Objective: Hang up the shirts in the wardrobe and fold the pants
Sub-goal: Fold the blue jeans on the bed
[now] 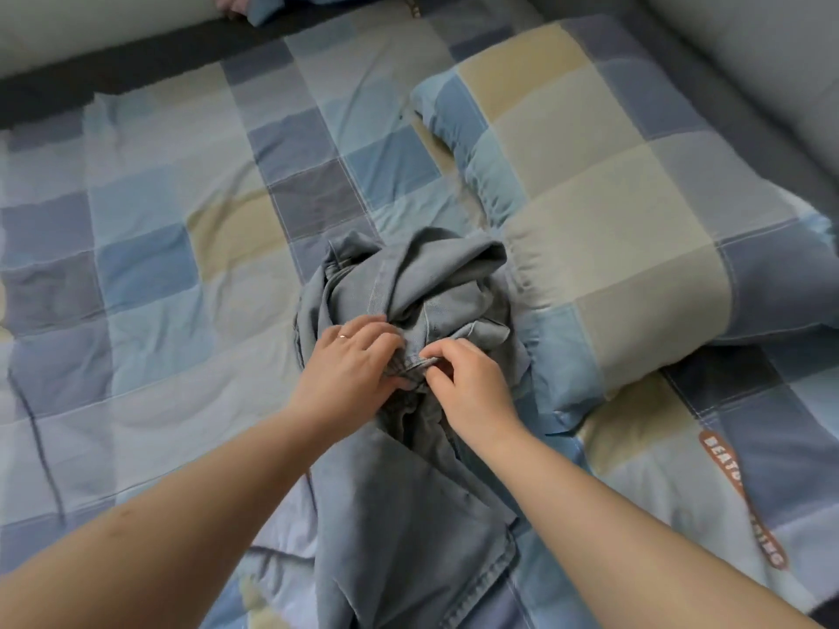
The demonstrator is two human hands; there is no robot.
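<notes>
A crumpled pair of grey-blue denim pants [408, 492] lies in a heap in the middle of the bed, one leg trailing toward me. My left hand [349, 365], a ring on one finger, grips the bunched waistband from the left. Just right of it, my right hand [467, 383] pinches the same waistband edge between thumb and fingers. Both hands are close together on top of the heap. No shirt or wardrobe is in view.
The bed is covered by a checked blue, grey and beige sheet [150, 265]. A matching pillow [604, 229] lies right of the pants, touching them. A pale headboard or wall [749, 52] runs along the far right. More fabric lies at the top edge [290, 2].
</notes>
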